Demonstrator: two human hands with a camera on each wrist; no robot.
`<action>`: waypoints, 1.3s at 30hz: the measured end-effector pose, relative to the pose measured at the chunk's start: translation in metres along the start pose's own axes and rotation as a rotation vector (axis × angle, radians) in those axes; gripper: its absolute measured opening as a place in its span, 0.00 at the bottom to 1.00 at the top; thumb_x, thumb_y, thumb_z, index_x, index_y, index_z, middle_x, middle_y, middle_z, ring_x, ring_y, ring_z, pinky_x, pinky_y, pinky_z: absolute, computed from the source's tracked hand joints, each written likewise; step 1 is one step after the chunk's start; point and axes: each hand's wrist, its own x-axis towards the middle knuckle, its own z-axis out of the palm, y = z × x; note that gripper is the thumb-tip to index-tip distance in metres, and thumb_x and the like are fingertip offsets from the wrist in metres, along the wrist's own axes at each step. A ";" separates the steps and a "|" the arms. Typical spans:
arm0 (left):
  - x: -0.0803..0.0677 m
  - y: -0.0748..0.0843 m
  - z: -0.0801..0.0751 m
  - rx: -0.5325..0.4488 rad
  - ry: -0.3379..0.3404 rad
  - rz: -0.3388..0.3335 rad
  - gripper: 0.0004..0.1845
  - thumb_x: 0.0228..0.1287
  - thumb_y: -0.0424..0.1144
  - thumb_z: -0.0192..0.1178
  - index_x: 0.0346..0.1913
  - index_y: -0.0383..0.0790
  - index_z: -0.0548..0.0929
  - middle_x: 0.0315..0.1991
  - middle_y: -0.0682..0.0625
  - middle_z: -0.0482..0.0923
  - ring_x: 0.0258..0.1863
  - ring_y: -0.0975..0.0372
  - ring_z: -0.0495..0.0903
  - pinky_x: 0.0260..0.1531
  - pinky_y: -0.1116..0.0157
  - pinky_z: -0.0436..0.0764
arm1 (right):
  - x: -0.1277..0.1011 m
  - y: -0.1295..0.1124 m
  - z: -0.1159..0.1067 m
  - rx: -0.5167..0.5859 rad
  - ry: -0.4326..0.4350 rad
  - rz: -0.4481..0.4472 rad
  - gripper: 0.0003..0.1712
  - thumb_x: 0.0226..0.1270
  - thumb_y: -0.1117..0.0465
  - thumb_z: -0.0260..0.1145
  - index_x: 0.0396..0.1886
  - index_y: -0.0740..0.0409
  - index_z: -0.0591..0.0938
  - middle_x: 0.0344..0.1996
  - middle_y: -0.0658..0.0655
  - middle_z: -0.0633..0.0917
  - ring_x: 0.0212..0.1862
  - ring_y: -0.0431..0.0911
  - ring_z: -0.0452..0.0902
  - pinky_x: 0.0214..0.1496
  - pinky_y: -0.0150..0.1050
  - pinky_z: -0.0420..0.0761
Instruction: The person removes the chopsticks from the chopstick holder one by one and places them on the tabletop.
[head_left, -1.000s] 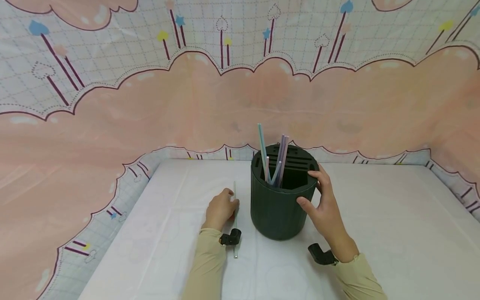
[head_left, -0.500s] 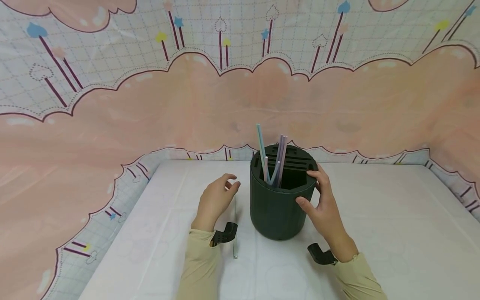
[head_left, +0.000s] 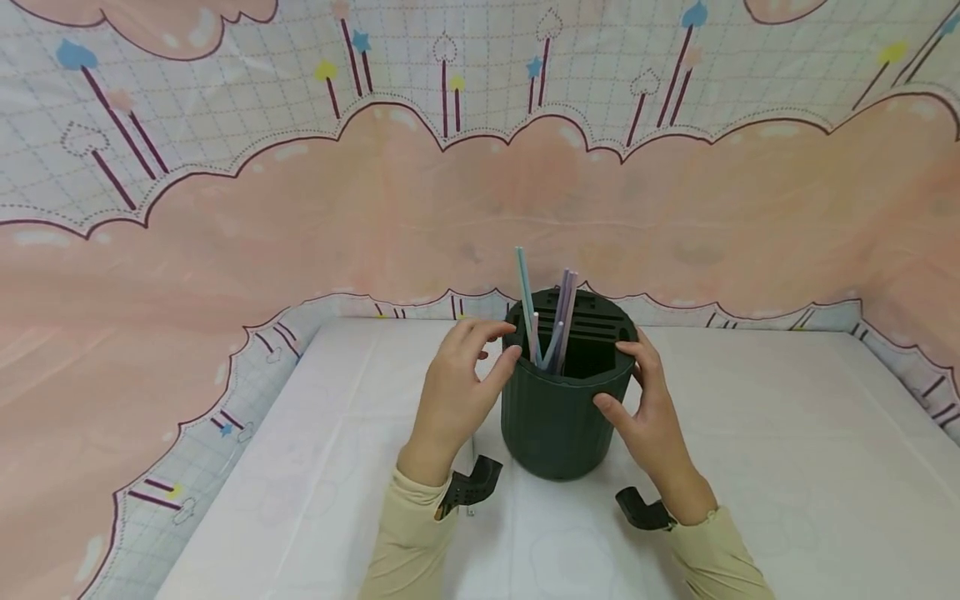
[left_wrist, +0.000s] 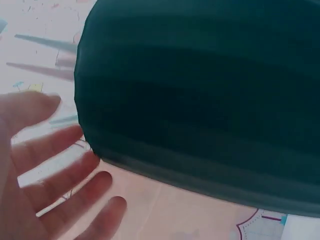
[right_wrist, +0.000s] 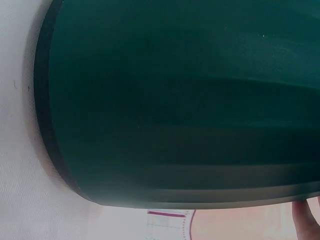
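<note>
A dark green round holder (head_left: 558,429) with a slotted top stands upright on the white table. Several thin pastel straws (head_left: 567,312), turquoise, blue, pink and purple, lean out of its opening. The right hand (head_left: 660,425) grips the holder's right side, thumb on the front wall and fingers at the rim. At the left rim is the left hand (head_left: 459,383), its fingers relaxed and spread and nothing between them; the left wrist view shows its fingertips right beside the holder's wall. A thin clear stick (head_left: 471,511) lies on the table, mostly hidden under the left wrist.
The white table (head_left: 787,450) reaches out on both sides of the holder. Behind it hangs a peach and white patterned cloth (head_left: 480,217). A black wrist camera mount (head_left: 471,483) juts from the left wrist, another mount (head_left: 643,508) from the right.
The left hand has let go of the clear stick on the table and moved up and right to the holder's left rim. The right hand and the holder have stayed in place.
</note>
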 end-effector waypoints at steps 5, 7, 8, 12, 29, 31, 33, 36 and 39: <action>0.003 0.008 0.004 0.047 0.005 0.084 0.15 0.61 0.48 0.54 0.47 0.45 0.78 0.45 0.55 0.72 0.46 0.61 0.67 0.46 0.65 0.69 | 0.001 0.000 0.000 0.007 0.008 -0.008 0.34 0.57 0.63 0.64 0.60 0.62 0.59 0.67 0.61 0.50 0.67 0.55 0.45 0.59 0.62 0.52; 0.003 0.011 0.006 0.079 0.005 0.094 0.15 0.61 0.48 0.54 0.47 0.44 0.78 0.45 0.55 0.73 0.46 0.61 0.66 0.47 0.65 0.68 | 0.001 0.000 -0.001 0.011 0.011 -0.011 0.34 0.57 0.63 0.64 0.60 0.62 0.59 0.67 0.61 0.50 0.67 0.54 0.46 0.59 0.62 0.52; 0.003 0.012 0.007 0.094 0.007 0.094 0.15 0.61 0.48 0.55 0.46 0.44 0.79 0.45 0.55 0.73 0.46 0.60 0.66 0.46 0.65 0.69 | 0.001 0.000 -0.001 0.011 0.012 -0.012 0.34 0.57 0.63 0.64 0.60 0.62 0.59 0.67 0.61 0.50 0.67 0.55 0.46 0.59 0.62 0.52; 0.002 0.018 0.010 0.116 -0.005 0.117 0.12 0.60 0.45 0.56 0.42 0.44 0.81 0.44 0.54 0.74 0.47 0.60 0.65 0.47 0.66 0.68 | 0.000 0.000 -0.001 0.015 0.015 -0.021 0.34 0.57 0.63 0.64 0.60 0.63 0.59 0.67 0.62 0.50 0.67 0.55 0.46 0.59 0.62 0.52; -0.001 0.043 0.007 -0.026 0.031 0.198 0.09 0.64 0.42 0.52 0.37 0.43 0.80 0.33 0.57 0.74 0.31 0.69 0.70 0.32 0.74 0.70 | -0.003 -0.004 0.000 0.020 0.021 -0.042 0.33 0.57 0.61 0.64 0.59 0.65 0.60 0.67 0.63 0.51 0.67 0.55 0.46 0.58 0.63 0.52; -0.002 0.046 0.005 -0.089 0.038 0.200 0.08 0.65 0.42 0.51 0.38 0.43 0.79 0.35 0.57 0.74 0.32 0.69 0.70 0.30 0.75 0.70 | -0.004 -0.005 0.000 0.020 0.022 -0.042 0.33 0.58 0.60 0.64 0.59 0.64 0.60 0.67 0.63 0.51 0.67 0.55 0.46 0.58 0.63 0.52; -0.002 0.048 0.002 -0.141 0.049 0.206 0.07 0.65 0.40 0.51 0.38 0.43 0.78 0.37 0.56 0.74 0.33 0.70 0.70 0.31 0.74 0.71 | -0.004 -0.005 0.001 0.017 0.021 -0.040 0.34 0.57 0.60 0.64 0.59 0.64 0.60 0.67 0.63 0.51 0.67 0.55 0.46 0.58 0.63 0.52; -0.003 0.052 -0.005 -0.209 0.090 0.223 0.05 0.65 0.38 0.50 0.37 0.41 0.76 0.38 0.54 0.74 0.35 0.68 0.72 0.33 0.72 0.73 | -0.005 -0.006 0.002 0.008 0.019 -0.029 0.34 0.57 0.60 0.64 0.59 0.64 0.60 0.67 0.63 0.51 0.67 0.55 0.46 0.58 0.63 0.52; -0.003 0.055 -0.014 -0.279 0.161 0.249 0.05 0.65 0.37 0.50 0.35 0.39 0.74 0.37 0.51 0.75 0.37 0.64 0.74 0.36 0.70 0.75 | -0.005 -0.007 0.002 -0.002 0.017 -0.020 0.34 0.57 0.61 0.64 0.59 0.63 0.60 0.67 0.62 0.51 0.67 0.55 0.46 0.58 0.63 0.52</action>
